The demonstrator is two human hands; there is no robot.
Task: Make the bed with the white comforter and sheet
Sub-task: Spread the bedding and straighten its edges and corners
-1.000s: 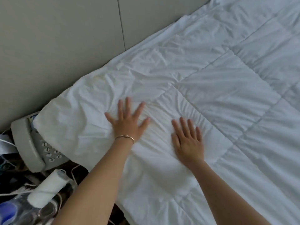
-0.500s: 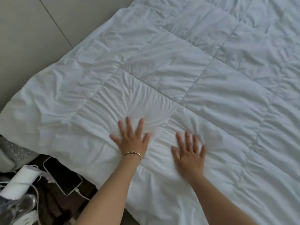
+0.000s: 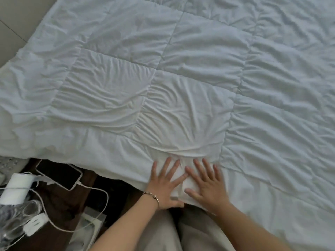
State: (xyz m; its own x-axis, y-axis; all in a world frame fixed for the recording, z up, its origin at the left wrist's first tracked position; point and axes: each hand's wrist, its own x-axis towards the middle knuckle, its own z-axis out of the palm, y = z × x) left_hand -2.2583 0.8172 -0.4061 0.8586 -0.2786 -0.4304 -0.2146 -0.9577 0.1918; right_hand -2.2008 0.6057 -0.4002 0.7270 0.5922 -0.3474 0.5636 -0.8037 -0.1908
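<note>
White comforter (image 3: 181,78) — left hand (image 3: 164,185), right hand (image 3: 206,187) press flat.

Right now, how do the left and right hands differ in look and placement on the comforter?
The left hand wears a thin bracelet; the right hand has a bare wrist. The left hand sits right at the white comforter's near edge, its thumb at the hem; the right hand lies a little further in on the fabric. Both lie flat with fingers spread, side by side, pressing the comforter.

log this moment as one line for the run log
left hand: flat on comforter near edge | right hand: flat beside it | phone: charging, left
</note>
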